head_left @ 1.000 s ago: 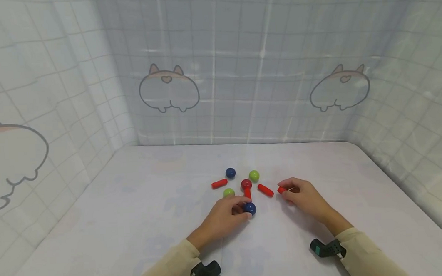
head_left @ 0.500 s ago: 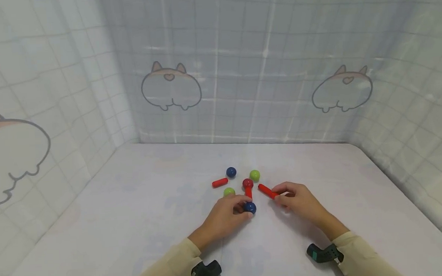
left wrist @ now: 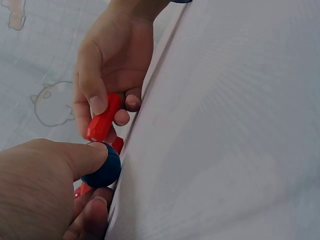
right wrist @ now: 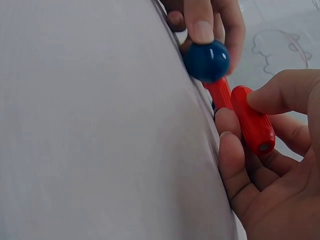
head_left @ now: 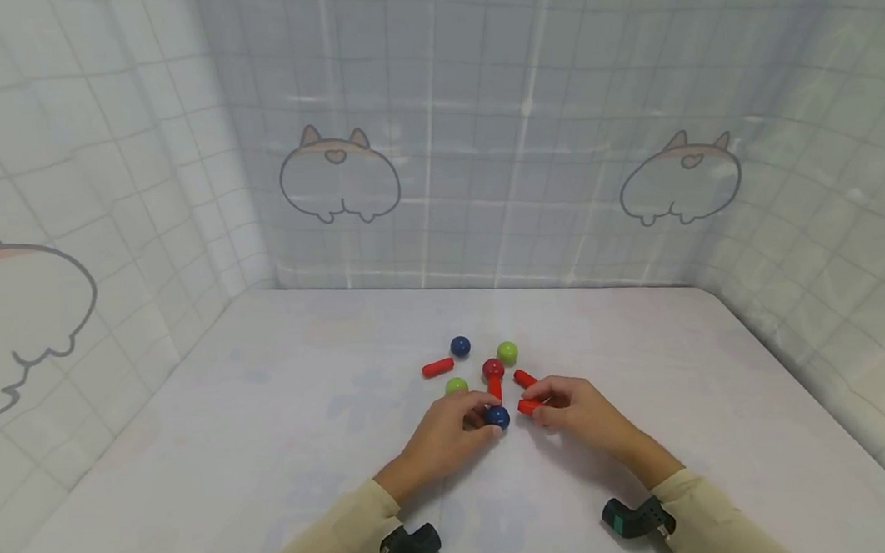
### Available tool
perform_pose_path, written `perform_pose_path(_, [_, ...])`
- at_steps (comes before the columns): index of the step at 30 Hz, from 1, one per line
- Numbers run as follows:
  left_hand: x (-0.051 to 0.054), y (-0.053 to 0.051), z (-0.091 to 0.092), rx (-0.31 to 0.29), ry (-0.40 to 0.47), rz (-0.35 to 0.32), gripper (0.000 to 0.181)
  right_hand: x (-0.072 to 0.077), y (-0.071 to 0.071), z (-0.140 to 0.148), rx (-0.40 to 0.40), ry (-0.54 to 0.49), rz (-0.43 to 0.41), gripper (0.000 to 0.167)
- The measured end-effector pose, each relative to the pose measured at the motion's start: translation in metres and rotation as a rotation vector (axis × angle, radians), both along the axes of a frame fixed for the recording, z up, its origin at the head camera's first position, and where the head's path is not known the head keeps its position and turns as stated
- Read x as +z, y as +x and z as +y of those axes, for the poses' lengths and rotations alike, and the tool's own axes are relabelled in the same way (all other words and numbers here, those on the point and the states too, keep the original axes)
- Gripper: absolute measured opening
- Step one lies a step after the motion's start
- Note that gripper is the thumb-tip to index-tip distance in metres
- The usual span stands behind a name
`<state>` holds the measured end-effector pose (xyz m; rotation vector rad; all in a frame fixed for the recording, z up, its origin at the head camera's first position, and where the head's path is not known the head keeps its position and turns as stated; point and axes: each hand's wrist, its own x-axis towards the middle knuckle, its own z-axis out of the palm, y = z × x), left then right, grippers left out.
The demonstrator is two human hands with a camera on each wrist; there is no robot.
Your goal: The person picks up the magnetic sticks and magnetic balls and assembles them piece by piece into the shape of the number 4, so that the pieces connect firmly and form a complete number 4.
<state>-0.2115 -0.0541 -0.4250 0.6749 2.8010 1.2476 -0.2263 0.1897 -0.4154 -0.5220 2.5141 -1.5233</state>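
Note:
Between thumb and fingers, my left hand point(head_left: 447, 435) pinches a glossy blue ball point(head_left: 498, 418). A short red rod point(head_left: 495, 388) runs back from that ball to a red ball point(head_left: 493, 368), and they look joined in a line. My right hand point(head_left: 588, 419) pinches another red rod point(head_left: 529, 407) just right of the blue ball. Seen from the right wrist, this ribbed rod point(right wrist: 254, 120) has a small grey disc in its end. A narrow gap separates it from the blue ball point(right wrist: 207, 61) in the head view.
Behind the left hand lies a green ball point(head_left: 456, 385), partly hidden. Farther back are a blue ball point(head_left: 460, 346), a green ball point(head_left: 507, 353) and a loose red rod point(head_left: 438, 368). Another red rod point(head_left: 525, 378) lies beyond my right fingertips. Printed curtains surround the white table point(head_left: 305, 384).
My right hand has moved left with the red rod, from beyond the loose rod to close beside the blue ball. The left hand has kept its place and its pinch.

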Motion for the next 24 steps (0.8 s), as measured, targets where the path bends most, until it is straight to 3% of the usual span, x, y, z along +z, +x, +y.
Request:
perform_pose_path(12, [-0.0018, -0.0022, 0.0034, 0.012, 0.023, -0.010, 0.032, 0.0034, 0.0041, -0.0042, 0.016, 0.058, 0.005, 0.023])
perform_pose_path(24, [-0.0049, -0.0026, 0.0010, 0.016, 0.033, 0.002, 0.033, 0.0011, 0.0040, -0.0062, 0.034, 0.024, -0.021, 0.024])
